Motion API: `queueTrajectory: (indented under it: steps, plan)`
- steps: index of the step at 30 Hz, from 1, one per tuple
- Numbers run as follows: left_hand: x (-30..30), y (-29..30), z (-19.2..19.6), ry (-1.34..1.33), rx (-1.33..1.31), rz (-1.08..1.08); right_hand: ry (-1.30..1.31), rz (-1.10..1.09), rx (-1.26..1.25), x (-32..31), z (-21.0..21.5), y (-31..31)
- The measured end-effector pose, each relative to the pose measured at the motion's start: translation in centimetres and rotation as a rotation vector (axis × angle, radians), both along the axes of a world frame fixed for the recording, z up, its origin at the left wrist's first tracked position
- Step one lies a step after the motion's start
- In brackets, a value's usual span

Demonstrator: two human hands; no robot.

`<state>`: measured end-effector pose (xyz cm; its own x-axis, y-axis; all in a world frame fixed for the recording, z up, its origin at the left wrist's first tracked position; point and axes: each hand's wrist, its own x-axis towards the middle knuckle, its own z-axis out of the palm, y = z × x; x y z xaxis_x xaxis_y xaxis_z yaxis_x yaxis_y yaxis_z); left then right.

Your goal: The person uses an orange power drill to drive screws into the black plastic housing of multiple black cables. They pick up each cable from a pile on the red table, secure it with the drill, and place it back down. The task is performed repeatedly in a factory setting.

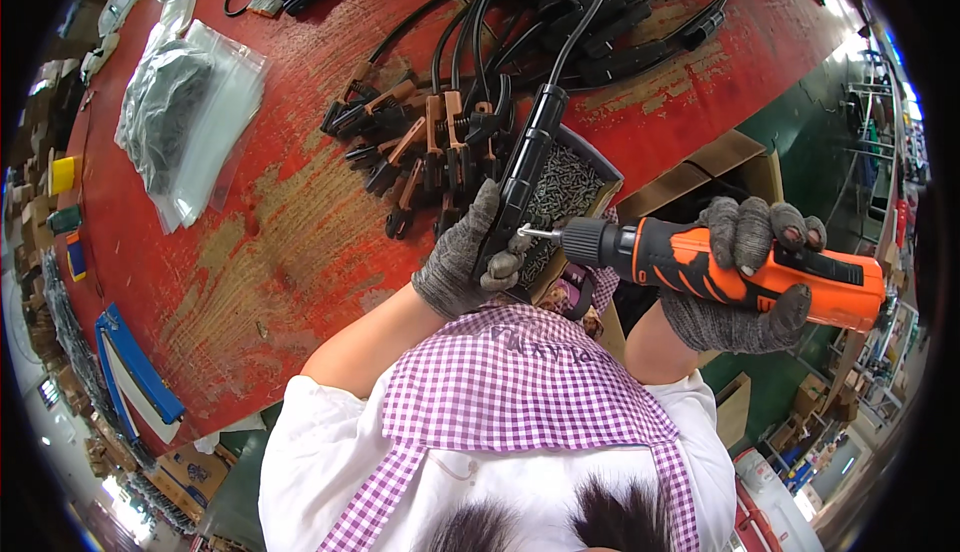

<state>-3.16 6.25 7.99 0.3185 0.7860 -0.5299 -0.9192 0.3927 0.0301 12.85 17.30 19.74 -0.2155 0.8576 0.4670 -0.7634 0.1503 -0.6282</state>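
Observation:
My left hand [458, 264], in a grey knit glove, is wrapped round a slim black plastic handle [530, 157] with a dark cable [590, 24] leading out of its far end. It looks like an electrode holder. My right hand [738, 326], gloved too, grips an orange and black cordless screwdriver [690, 264] held level. The driver's bit [538, 233] points left and meets the near part of the handle by my left fingertips. Whether a screw sits at the tip is too small to tell. Just beyond lies an open box of small screws [568, 190].
Several black clamps with copper-coloured jaws [432, 142] are heaped on the worn red table [300, 252]. More black handles and cables [600, 22] lie at the back. Clear plastic bags [195, 117] rest at left. A cardboard box [715, 167] stands right of the screws.

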Motion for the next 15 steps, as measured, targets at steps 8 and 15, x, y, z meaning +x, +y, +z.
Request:
queueTrajectory:
  steps: [8, 15]
  plan:
    - [-0.3, 0.0, 0.1, -0.021, -0.031, -0.026, -0.008, 0.026, -0.05, -1.2, -1.8, -0.1]
    - [-0.4, 0.0, 0.6, 0.008, -0.008, -0.005, -0.035, 0.023, -0.003, -1.2, -1.5, -0.3]
